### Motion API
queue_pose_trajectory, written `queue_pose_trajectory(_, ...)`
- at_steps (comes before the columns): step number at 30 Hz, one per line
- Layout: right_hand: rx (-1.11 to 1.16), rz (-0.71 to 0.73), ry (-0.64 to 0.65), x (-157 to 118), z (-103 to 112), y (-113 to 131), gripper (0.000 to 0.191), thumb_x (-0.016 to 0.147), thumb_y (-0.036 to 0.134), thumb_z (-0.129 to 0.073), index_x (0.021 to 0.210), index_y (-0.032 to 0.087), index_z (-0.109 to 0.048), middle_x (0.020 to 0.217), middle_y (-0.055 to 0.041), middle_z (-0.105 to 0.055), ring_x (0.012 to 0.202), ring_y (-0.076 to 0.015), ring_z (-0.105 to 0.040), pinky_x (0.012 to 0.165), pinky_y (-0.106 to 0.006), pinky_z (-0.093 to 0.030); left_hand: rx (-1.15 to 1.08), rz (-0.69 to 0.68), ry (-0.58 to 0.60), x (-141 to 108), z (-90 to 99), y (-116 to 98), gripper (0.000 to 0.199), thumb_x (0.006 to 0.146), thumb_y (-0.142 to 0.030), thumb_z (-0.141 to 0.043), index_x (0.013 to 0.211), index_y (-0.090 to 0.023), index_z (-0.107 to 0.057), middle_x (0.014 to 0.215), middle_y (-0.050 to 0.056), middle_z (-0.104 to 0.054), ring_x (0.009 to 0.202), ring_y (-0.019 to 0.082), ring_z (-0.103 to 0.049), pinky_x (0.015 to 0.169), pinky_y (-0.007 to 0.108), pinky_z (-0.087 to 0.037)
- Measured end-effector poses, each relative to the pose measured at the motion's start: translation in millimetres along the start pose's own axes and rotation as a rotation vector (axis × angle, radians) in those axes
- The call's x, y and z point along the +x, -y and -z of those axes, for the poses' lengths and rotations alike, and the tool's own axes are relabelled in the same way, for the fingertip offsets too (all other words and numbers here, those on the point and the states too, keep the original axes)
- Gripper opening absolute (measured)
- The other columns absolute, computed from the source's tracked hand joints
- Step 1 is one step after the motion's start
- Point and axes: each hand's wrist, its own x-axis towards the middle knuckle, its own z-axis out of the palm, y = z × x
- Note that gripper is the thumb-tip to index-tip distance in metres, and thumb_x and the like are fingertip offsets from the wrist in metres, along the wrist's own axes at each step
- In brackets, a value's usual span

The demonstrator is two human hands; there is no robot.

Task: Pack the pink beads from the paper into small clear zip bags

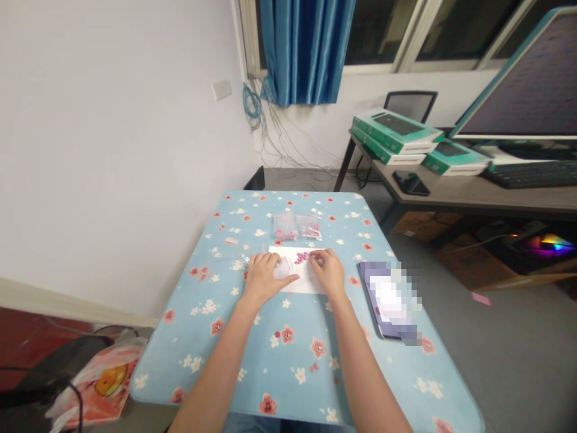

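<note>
A white sheet [304, 285] lies on the flowered tablecloth between my hands, with a cluster of small dark-pink beads [300, 258] on it. My left hand [262, 279] rests over the sheet's left edge, fingers and thumb apart around a small translucent whitish piece [283, 267]; I cannot make out its kind. Over the right side of the sheet, my right hand [328, 273] has its thumb and fingertips pinched together beside the beads. Whatever is between those fingertips is too small to see. Just beyond the sheet are two clear zip bags [285, 227] with pink pieces inside.
A tablet [390, 300], its screen blurred out, lies at the right of the table [216, 373]. Thin clear bits [232, 241] lie left of the sheet. A desk with green boxes [396, 129], a phone [410, 183] and a monitor stands at right. A wall runs along the left.
</note>
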Motion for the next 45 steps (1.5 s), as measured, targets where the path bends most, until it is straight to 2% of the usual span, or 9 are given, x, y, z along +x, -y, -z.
queue_pose_trajectory(5, -0.003, 0.011, -0.012, 0, 1, 1, 0.018, 0.078, 0.025, -0.05, 0.083, 0.018, -0.066, 0.081, -0.0046, -0.06, 0.077, -0.0182, -0.057, 0.071, -0.029, -0.04, -0.013, 0.012, 0.013, 0, 0.0, -2, 0.048, 0.07, -0.069, -0.055, 0.081, -0.022, -0.052, 0.082, 0.004, -0.061, 0.084, 0.024, -0.052, 0.079, 0.038, -0.035)
queue_pose_trajectory(9, -0.014, 0.01, -0.014, 0, 1, 3, 0.022, 0.079, 0.028, -0.049, 0.09, 0.017, -0.066, 0.081, -0.0051, -0.06, 0.077, -0.0188, -0.057, 0.07, -0.029, -0.04, -0.038, 0.034, 0.029, 1, 0.2, -3, 0.046, 0.07, -0.068, -0.056, 0.079, -0.022, -0.052, 0.08, 0.005, -0.061, 0.084, 0.025, -0.052, 0.077, 0.039, -0.035)
queue_pose_trajectory(13, -0.01, 0.011, 0.012, 0, 2, 4, 0.022, 0.081, 0.028, -0.048, 0.085, 0.019, -0.068, 0.083, -0.0052, -0.059, 0.075, -0.0174, -0.057, 0.07, -0.028, -0.04, -0.032, 0.045, 0.048, 1, -1.4, -3, 0.045, 0.071, -0.066, -0.057, 0.078, -0.022, -0.051, 0.079, 0.005, -0.061, 0.083, 0.025, -0.052, 0.077, 0.039, -0.036)
queue_pose_trajectory(20, 0.154, -0.01, 0.0, -1, 7, 8, 0.022, 0.08, 0.032, -0.053, 0.086, 0.017, -0.068, 0.081, -0.0048, -0.06, 0.069, -0.0156, -0.054, 0.067, -0.029, -0.04, -0.016, 0.041, 0.054, 1, -3.9, -3, 0.045, 0.072, -0.066, -0.056, 0.078, -0.022, -0.05, 0.078, 0.004, -0.06, 0.083, 0.025, -0.053, 0.076, 0.038, -0.037)
queue_pose_trajectory(24, 0.426, -0.003, 0.137, -2, 8, 15, 0.025, 0.077, 0.038, -0.059, 0.086, 0.017, -0.069, 0.081, -0.0039, -0.064, 0.057, -0.0115, -0.048, 0.058, -0.026, -0.039, -0.02, 0.043, 0.052, 1, -4.9, -3, 0.047, 0.071, -0.067, -0.056, 0.081, -0.022, -0.049, 0.081, 0.005, -0.06, 0.084, 0.025, -0.053, 0.076, 0.038, -0.037)
queue_pose_trajectory(27, 0.556, 0.013, 0.259, -4, 7, 21, 0.026, 0.075, 0.04, -0.061, 0.083, 0.017, -0.068, 0.081, -0.0037, -0.065, 0.056, -0.0108, -0.046, 0.054, -0.025, -0.038, -0.035, 0.037, 0.054, 1, -4.7, -3, 0.046, 0.071, -0.064, -0.059, 0.087, -0.022, -0.05, 0.086, 0.005, -0.06, 0.086, 0.025, -0.053, 0.077, 0.038, -0.037)
queue_pose_trajectory(32, 0.518, 0.096, 0.319, -7, 7, 29, 0.021, 0.077, 0.037, -0.06, 0.082, 0.019, -0.068, 0.074, -0.0013, -0.062, 0.058, -0.0109, -0.046, 0.057, -0.025, -0.038, -0.043, 0.031, 0.062, 1, -4.0, -5, 0.041, 0.072, -0.053, -0.063, 0.096, -0.022, -0.05, 0.093, 0.006, -0.06, 0.091, 0.026, -0.052, 0.078, 0.039, -0.037)
queue_pose_trajectory(39, 0.454, 0.15, 0.348, -10, 7, 34, 0.018, 0.077, 0.034, -0.059, 0.083, 0.02, -0.068, 0.075, -0.0015, -0.062, 0.061, -0.0122, -0.048, 0.06, -0.026, -0.04, -0.061, 0.035, 0.077, 1, -6.2, -6, 0.042, 0.071, -0.041, -0.065, 0.106, -0.023, -0.05, 0.101, 0.006, -0.059, 0.097, 0.027, -0.051, 0.081, 0.039, -0.037)
queue_pose_trajectory(45, 0.462, 0.133, 0.369, -11, 2, 32, 0.02, 0.076, 0.03, -0.059, 0.09, 0.018, -0.068, 0.076, -0.0017, -0.064, 0.061, -0.0122, -0.05, 0.06, -0.025, -0.04, -0.085, -0.01, 0.108, 1, -0.9, -6, 0.051, 0.067, -0.046, -0.07, 0.109, -0.023, -0.051, 0.101, 0.005, -0.057, 0.097, 0.026, -0.05, 0.081, 0.039, -0.037)
